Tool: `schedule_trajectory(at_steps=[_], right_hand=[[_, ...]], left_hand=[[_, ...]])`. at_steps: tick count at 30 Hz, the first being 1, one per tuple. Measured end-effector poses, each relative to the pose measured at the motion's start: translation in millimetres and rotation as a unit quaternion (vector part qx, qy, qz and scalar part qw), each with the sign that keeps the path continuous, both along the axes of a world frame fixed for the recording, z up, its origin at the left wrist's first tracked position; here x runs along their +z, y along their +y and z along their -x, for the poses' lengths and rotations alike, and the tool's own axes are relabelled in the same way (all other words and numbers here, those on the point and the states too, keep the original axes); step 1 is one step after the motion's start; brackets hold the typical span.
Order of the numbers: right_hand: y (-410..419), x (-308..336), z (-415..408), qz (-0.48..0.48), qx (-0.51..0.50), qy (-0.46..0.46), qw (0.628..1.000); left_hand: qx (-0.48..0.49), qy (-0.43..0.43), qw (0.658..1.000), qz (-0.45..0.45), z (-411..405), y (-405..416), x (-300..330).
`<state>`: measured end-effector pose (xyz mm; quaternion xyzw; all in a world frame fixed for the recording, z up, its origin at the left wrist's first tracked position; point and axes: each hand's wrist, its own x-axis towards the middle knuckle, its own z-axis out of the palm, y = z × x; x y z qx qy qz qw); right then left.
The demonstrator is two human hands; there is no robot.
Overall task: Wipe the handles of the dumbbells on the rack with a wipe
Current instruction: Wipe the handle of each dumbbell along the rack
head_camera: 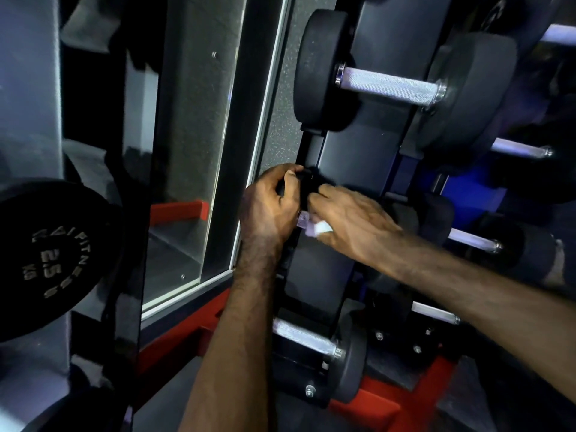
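Mirror (199, 145) left of dumbbell rack (358, 157); red frame (389, 397) below.

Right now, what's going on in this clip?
A person is at a dumbbell rack. The left hand grips the dark end of a small dumbbell on the rack, while the right hand holds a white wipe against its handle. The large dumbbell above and the lower dumbbell sit on the rack, untouched.
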<state>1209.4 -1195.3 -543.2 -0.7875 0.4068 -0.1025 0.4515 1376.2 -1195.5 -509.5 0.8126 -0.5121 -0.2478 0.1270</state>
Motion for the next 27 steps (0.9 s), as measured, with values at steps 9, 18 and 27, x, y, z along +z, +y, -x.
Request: schedule_trajectory(at_steps=[9,18,27], right_hand=[[0,2,-7,0.050,0.036,0.101,0.993],[-1,-4,38,0.038,0.100,0.184,0.977],[-33,-21,32,-0.042,0.185,0.131,0.973]], left_hand=[[-0.008,-0.004,1.000,0.011,3,-1,2],[-0.016,-0.018,1.000,0.015,4,-1,3],[0.005,0.003,1.000,0.002,5,0,4]])
